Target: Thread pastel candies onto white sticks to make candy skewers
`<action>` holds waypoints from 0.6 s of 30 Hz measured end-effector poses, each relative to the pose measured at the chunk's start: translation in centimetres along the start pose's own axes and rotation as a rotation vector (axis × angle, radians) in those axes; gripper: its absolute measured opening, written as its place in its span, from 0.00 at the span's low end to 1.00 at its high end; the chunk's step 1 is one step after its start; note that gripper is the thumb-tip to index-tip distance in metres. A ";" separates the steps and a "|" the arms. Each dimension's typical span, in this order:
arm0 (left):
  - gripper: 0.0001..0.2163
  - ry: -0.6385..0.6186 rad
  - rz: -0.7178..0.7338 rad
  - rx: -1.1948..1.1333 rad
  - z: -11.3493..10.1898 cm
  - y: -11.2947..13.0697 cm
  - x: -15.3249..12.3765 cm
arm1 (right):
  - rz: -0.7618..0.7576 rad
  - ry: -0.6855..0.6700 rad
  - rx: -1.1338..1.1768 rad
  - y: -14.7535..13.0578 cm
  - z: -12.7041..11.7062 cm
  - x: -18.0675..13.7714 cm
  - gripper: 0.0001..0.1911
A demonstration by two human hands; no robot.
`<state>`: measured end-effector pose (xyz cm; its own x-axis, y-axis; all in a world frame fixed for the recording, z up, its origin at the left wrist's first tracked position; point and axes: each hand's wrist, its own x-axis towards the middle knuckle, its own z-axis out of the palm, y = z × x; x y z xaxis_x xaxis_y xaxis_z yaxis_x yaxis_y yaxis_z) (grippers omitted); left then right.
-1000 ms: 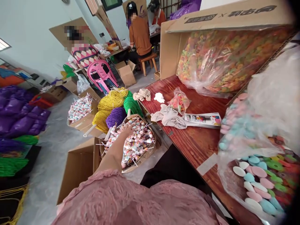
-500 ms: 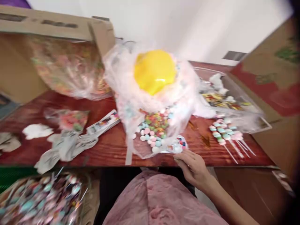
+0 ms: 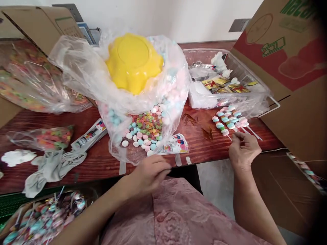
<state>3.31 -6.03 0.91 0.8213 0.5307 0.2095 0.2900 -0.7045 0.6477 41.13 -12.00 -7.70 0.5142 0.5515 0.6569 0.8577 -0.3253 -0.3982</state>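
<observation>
My left hand [image 3: 149,173] hovers at the near edge of the red wooden table [image 3: 102,160], fingers curled loosely, just below a clear bag of pastel candies [image 3: 143,132] with a yellow bowl [image 3: 133,61] upside down on top. Whether it holds anything I cannot make out. My right hand [image 3: 242,149] pinches the white stick ends of several candy skewers [image 3: 228,119] lying on the table to the right.
A clear tray [image 3: 255,85] with wrappers stands behind the skewers. A large cardboard box [image 3: 288,58] rises on the right. Bags of ring candies [image 3: 30,78], a small candy bag [image 3: 48,137], grey gloves [image 3: 51,168] and printed cards [image 3: 88,136] lie left. A basket of wrapped lollipops [image 3: 43,217] sits lower left.
My view swung from the lollipop basket on the floor to the table. My left hand left the lollipops and came to the table edge; my right hand moved right onto the skewer sticks.
</observation>
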 end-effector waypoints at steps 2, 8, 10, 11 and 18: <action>0.10 -0.165 0.067 0.270 3.0 -0.4 4.1 | -0.053 -0.018 -0.005 -0.5 -0.3 -1.1 0.10; 0.10 -0.243 0.020 0.784 7.4 -2.4 7.3 | -0.043 -0.063 -0.199 1.0 -1.5 -2.8 0.08; 0.11 -0.220 0.051 0.836 7.7 -3.3 7.2 | 0.021 -0.062 -0.270 2.0 -1.9 -2.2 0.10; 0.11 -0.207 0.073 0.835 7.7 -3.7 7.1 | 0.037 -0.078 -0.313 2.3 -2.1 -1.8 0.12; 0.13 -0.126 0.051 0.637 6.3 -4.9 6.2 | 0.005 -0.457 -0.511 0.4 -1.3 0.9 0.16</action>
<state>10.07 -2.22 -5.59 0.8816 0.4575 0.1162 0.4522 -0.8892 0.0699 41.96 -12.61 -6.46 0.5600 0.7816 0.2749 0.8083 -0.5882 0.0256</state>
